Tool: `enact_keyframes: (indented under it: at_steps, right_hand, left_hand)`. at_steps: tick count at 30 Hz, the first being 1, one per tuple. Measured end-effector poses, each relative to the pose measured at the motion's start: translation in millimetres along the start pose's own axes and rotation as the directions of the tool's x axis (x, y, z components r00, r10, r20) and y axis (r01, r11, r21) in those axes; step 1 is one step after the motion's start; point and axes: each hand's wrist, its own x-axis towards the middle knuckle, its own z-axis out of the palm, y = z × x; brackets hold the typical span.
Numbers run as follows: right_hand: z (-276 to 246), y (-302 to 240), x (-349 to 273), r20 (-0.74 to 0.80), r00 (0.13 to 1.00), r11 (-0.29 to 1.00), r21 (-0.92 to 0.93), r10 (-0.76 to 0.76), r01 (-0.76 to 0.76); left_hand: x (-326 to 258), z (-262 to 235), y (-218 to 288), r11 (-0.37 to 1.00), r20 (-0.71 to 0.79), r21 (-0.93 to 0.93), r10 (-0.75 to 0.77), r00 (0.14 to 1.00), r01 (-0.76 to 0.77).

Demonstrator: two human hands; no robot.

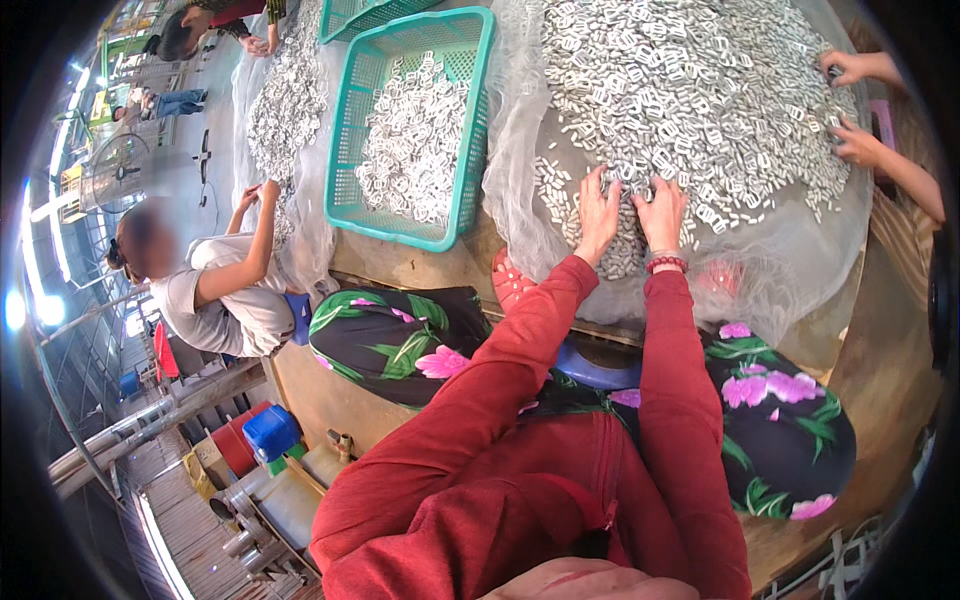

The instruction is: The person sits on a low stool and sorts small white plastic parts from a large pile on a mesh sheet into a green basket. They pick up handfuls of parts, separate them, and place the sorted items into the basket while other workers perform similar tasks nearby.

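A broad heap of small silvery-grey buckle-like pieces (690,90) is spread over a sheet in front of me. My left hand (598,215) rests at its near edge, fingers stretched forward among the pieces and thumb apart. Close beside it, my right hand (662,215) touches the pieces too, with its fingers spread and bent a little. The thumbs point toward each other, a small gap between them. Neither hand plainly grips a piece; some fingertips are hidden in the heap. Below the wrists lies a smaller cluster of darker grey pieces (622,258).
Left of the heap stands a teal plastic basket (460,215) holding similar pieces. Translucent mesh sheeting (515,150) borders the heap. A co-worker's hands (855,145) touch its right side. Another person (225,270) sits left, beside a second heap (285,115). A red sandal (510,280) is near my left forearm.
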Motion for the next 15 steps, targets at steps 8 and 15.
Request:
enact_keyframes:
  at_steps: [8,15]
  right_hand:
    - [-20.7,-3.1,-6.8,0.434,0.885,0.466,0.757,0.166,-0.458]
    - [-69.2,-14.1,-4.2,0.553,0.829,0.356,0.759,0.091,-0.545]
  left_hand:
    - [9.7,-46.9,21.1,0.698,0.525,-0.556,-0.126,0.842,0.451]
    - [29.1,-103.5,63.0,0.949,0.635,0.132,-0.302,0.711,0.285]
